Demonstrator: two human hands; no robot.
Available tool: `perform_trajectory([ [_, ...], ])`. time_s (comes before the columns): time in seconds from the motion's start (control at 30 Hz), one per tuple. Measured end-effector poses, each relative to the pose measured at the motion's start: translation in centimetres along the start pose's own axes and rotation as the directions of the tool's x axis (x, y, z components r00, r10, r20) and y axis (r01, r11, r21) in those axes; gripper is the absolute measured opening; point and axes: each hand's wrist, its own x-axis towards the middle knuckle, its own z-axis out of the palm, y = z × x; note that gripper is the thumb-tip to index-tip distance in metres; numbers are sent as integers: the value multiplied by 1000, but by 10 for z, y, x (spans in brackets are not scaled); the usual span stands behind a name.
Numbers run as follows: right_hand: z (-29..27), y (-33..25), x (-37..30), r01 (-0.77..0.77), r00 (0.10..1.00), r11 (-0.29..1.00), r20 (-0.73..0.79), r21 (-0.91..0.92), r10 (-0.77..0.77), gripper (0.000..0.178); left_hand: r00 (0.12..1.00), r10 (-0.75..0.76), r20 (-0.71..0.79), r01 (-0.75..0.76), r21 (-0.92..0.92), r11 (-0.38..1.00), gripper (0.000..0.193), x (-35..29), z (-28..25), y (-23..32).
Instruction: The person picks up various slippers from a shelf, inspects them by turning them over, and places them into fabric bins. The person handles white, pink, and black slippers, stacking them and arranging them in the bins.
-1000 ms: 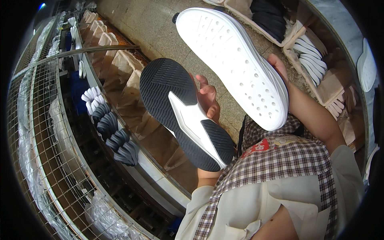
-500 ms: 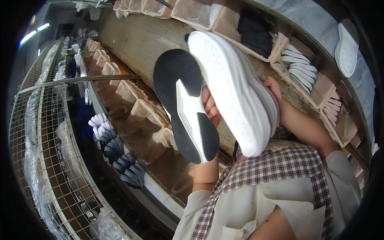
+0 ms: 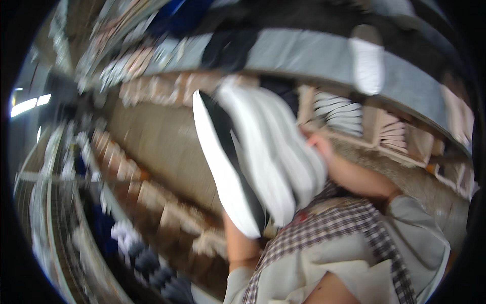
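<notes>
The right hand (image 3: pixel 321 147) was curled closed on the stacked white soles (image 3: pixel 271 149), apparently keeping them together beside the black-and-white sole (image 3: pixel 218 172), before the apron (image 3: pixel 329 225); the hidden left hand's grip could not be determined.

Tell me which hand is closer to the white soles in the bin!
Right. The right hand, gripping the held stack, is just below and left of the white soles in the bin. The left hand is out of sight; its forearm shows farther left.
</notes>
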Motion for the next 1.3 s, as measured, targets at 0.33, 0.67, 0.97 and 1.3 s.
perform_trajectory([
  [0.33,24,-81,-94,331,934,836,24,-438,-357,87,896,-291,335,114,460,881,41,79,132,-16],
  [0.67,-44,-184,-176,636,586,710,-408,-302,-700,53,478,-290,829,-200,424,883,43,141,212,-146],
  [0.97,-122,-281,-136,551,548,677,-400,-488,-735,53,640,-499,585,163,531,831,45,194,257,-189],
  [1.3,-159,-314,-123,-102,486,210,-233,-972,-842,39,737,-401,545,-64,645,761,43,215,246,-186],
])
